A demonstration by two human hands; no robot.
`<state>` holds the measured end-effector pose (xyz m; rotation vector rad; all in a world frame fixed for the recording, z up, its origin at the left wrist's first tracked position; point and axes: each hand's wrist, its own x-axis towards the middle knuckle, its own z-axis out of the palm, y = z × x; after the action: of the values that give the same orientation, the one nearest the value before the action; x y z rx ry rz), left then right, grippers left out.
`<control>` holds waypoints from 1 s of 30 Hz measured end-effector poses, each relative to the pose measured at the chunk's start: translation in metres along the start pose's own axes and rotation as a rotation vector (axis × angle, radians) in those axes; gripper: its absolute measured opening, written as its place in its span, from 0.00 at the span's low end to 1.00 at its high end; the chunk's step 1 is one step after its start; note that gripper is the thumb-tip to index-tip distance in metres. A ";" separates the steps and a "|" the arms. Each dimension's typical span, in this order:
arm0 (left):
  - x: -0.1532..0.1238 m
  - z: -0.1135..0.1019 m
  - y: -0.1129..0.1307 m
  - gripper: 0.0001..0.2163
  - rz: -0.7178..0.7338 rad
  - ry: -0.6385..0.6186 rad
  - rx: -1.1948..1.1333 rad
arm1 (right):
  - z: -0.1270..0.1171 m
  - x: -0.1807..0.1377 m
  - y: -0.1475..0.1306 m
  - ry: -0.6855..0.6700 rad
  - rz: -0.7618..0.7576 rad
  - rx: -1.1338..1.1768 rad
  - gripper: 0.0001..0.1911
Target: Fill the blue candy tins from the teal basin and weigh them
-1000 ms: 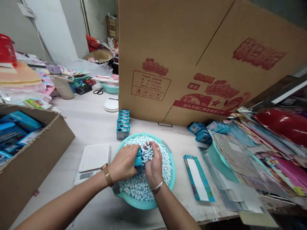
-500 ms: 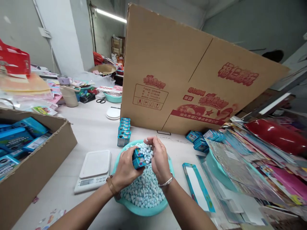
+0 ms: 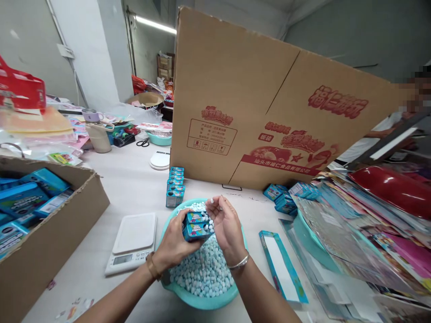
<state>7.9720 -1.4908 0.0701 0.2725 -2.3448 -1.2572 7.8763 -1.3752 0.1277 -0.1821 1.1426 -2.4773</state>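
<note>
My left hand (image 3: pixel 175 240) grips two small blue candy boxes (image 3: pixel 196 226), one on top of the other, tilted above a turquoise basin (image 3: pixel 198 303). White and pale blue candies (image 3: pixel 209 222) show at the right ends of the boxes. My right hand (image 3: pixel 227 226) is cupped beside those ends, palm turned toward them, fingers extended and curved. Beneath both hands, the basin holds a heap of loose pale candies (image 3: pixel 202 271). Behind the basin, several matching blue boxes (image 3: pixel 175 190) stand in a row.
A white kitchen scale (image 3: pixel 134 237) lies left of the basin, near a carton (image 3: pixel 67 237) of blue packs. A large cardboard box (image 3: pixel 252 103) stands behind. On the right are a flat blue-edged tray (image 3: pixel 283 267), more blue boxes (image 3: pixel 284 202) and stacked printed sheets (image 3: pixel 332 229). A person's arm (image 3: pixel 382 133) shows at the far right.
My right hand has drawn slightly back from the boxes, and fewer candies lie between it and them. The boxes have turned to show more of their printed sides. A person has appeared at right.
</note>
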 end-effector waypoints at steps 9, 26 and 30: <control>-0.002 -0.006 0.004 0.33 -0.016 -0.101 -0.333 | -0.003 0.002 -0.001 0.099 -0.079 0.088 0.10; -0.022 -0.025 -0.002 0.36 -0.089 -0.256 -0.684 | -0.067 -0.009 0.001 0.127 -0.071 -0.292 0.12; -0.029 -0.039 -0.004 0.33 -0.022 -0.271 -0.602 | -0.105 -0.030 0.013 -0.139 -0.113 -1.080 0.15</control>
<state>8.0162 -1.5111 0.0765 -0.0760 -2.0378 -2.0349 7.8782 -1.2971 0.0501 -0.7025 2.3050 -1.6199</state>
